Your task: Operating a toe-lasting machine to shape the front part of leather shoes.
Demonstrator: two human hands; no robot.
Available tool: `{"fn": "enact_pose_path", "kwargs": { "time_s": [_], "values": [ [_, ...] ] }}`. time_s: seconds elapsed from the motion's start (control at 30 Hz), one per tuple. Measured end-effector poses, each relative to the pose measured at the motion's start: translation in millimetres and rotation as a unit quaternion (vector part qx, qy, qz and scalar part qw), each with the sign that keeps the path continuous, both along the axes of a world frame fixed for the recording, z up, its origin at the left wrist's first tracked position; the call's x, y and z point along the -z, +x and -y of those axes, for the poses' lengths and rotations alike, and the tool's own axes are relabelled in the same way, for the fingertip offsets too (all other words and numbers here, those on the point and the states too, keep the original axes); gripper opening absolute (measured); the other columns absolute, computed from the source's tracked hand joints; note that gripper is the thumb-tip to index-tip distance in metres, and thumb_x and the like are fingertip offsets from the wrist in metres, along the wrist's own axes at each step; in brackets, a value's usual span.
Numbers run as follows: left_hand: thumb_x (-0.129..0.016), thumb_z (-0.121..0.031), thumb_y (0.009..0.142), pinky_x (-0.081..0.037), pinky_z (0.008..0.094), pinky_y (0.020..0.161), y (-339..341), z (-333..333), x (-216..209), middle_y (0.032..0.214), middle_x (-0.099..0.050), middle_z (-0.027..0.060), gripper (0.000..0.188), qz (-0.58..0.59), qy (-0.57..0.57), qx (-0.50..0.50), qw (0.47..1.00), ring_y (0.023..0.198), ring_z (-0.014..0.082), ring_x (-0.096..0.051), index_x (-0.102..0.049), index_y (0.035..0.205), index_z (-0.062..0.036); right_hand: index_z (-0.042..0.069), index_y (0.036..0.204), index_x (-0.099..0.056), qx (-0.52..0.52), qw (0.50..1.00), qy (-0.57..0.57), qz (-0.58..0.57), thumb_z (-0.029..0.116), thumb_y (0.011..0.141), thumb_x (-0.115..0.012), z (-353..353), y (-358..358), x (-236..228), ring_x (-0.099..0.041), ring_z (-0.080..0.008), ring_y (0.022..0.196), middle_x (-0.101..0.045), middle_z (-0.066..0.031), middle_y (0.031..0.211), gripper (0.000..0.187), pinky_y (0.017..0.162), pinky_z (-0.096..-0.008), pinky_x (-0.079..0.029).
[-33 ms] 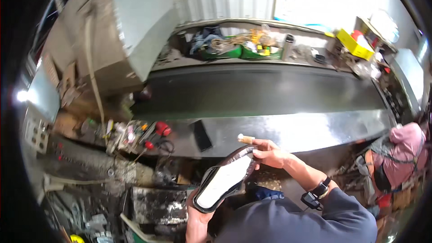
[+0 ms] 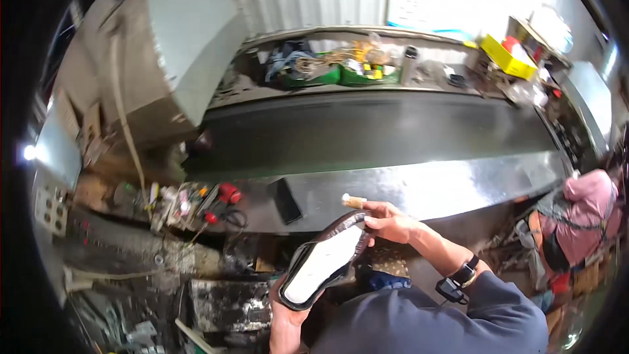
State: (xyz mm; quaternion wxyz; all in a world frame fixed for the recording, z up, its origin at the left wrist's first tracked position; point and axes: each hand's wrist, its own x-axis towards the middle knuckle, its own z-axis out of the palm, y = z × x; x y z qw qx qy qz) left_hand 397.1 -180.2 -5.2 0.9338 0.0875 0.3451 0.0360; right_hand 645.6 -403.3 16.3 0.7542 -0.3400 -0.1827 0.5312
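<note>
Between both hands I hold a dark leather shoe upper (image 2: 350, 224), its white sole-shaped underside (image 2: 321, 265) facing up. My left hand (image 2: 286, 305) is closed round the lower left end, its fingers mostly hidden beneath it. At the upper right end my right hand (image 2: 390, 223) pinches the rim with the thumb on top. A small tan piece with a white tip (image 2: 354, 200) sticks out past my right fingers; whether it is a finger wrap or a held item, I cannot tell. A black flat rectangular object (image 2: 285, 200) lies on the metal ledge beyond.
A dark conveyor belt (image 2: 380, 128) runs across ahead, behind the shiny metal ledge (image 2: 419, 190). Green trays (image 2: 370, 77) and a flask (image 2: 409, 65) stand on the back shelf beside a yellow box (image 2: 508, 58). Clutter (image 2: 190, 203) fills the left side. A person in pink (image 2: 586, 203) is at the right.
The surroundings have shifted slightly left in the view. Both hands keep their hold on the shoe upper, which has barely moved.
</note>
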Motion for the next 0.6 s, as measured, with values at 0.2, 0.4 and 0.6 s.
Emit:
{"fn": "enact_pose_path", "kwargs": {
  "time_s": [0.2, 0.4, 0.6],
  "values": [
    [-0.05, -0.038, 0.094, -0.055, 0.0581, 0.092, 66, 16, 18, 0.125, -0.067, 0.0186, 0.05, 0.048, -0.019, 0.068, 0.996, 0.112, 0.0396, -0.066, -0.066, 0.124, -0.0017, 0.008, 0.158, -0.024, 0.076, 0.995, 0.004, 0.069, -0.006, 0.087, -0.07, 45, 30, -39, -0.064, -0.0147, 0.098, -0.065, -0.0087, 0.118, 0.085, 0.08, -0.0313, -0.06],
    [-0.051, -0.036, 0.097, -0.057, 0.052, 0.092, 131, 36, 36, 0.122, -0.069, 0.0168, 0.043, 0.069, 0.0, 0.108, 0.992, 0.109, 0.0359, -0.068, -0.068, 0.119, -0.0037, 0.007, 0.153, -0.036, 0.165, 0.976, -0.057, 0.13, 0.007, 0.09, -0.073, 77, 65, -41, -0.063, -0.0095, 0.082, -0.068, -0.0037, 0.1, 0.073, 0.063, -0.0262, -0.057],
    [-0.05, -0.044, 0.101, -0.041, 0.0587, 0.103, 180, 46, 33, 0.138, -0.052, 0.0179, 0.052, -0.134, 0.197, 0.238, 0.942, 0.126, 0.0347, -0.051, -0.046, 0.137, -0.0067, 0.01, 0.148, -0.046, 0.349, 0.89, -0.196, 0.22, 0.008, 0.087, -0.077, 116, 137, -36, -0.064, -0.0076, 0.08, -0.071, -0.0014, 0.094, 0.069, 0.068, -0.0249, -0.054]
  ]
}}
